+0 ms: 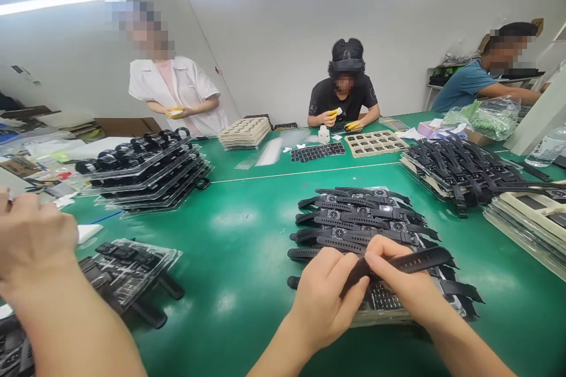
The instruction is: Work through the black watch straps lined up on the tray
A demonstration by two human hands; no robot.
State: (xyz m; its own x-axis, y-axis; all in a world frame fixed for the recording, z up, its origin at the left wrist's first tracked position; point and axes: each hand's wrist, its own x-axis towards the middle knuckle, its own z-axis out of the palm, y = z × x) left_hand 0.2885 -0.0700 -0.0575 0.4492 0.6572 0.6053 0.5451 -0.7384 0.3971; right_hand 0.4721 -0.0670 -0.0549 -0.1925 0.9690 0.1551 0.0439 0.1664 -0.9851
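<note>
My left hand point(325, 300) and my right hand point(400, 279) together grip one black watch strap point(415, 260), which juts out to the right past my right fingers. They hover over a tray stacked with black smartwatches point(362, 220) lying in rows on the green table point(247, 247). The watch body at the strap's inner end is hidden by my fingers.
A co-worker's arm and fist point(33, 238) reach in at the near left, above a clear tray of straps point(132, 265). Stacked watch trays point(145, 173) stand at the left, and a strap pile point(464, 173) at the right. Three people are at the far side.
</note>
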